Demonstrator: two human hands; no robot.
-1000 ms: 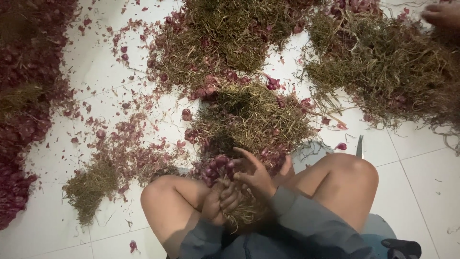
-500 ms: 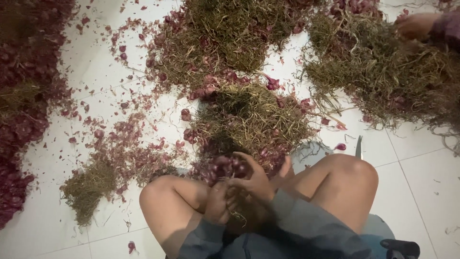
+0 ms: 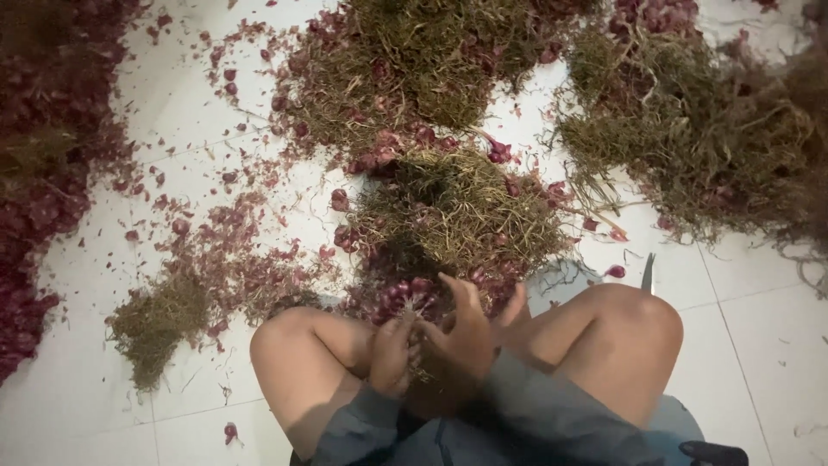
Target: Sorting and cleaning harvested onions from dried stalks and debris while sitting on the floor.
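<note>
Shallots in a bunch, small red-purple bulbs with dry stalks attached, sit between the person's knees, held low against the lap. The left hand is closed around the stalk end of the bunch, apparently to steady it. The right hand holds the same bunch from the other side, thumb and forefinger pressed in, the remaining fingers splayed and partly open; exactly what the fingertips pinch cannot be told. Holding the bunch this close, bulbs turned away from the body, keeps it over the nearest heap of dry stalks, so loose matter falls there.

Stalks are wiry, straw-like and olive-brown, tangled into matted mounds. A further mound lies beyond and another to the right. A pile of red bulbs runs along the left edge, rounded and glossy-skinned. Papery red skin flakes are scattered over the white tiled floor, which is smooth and shiny. A thin dark blade-like object lies just beside the right knee.
</note>
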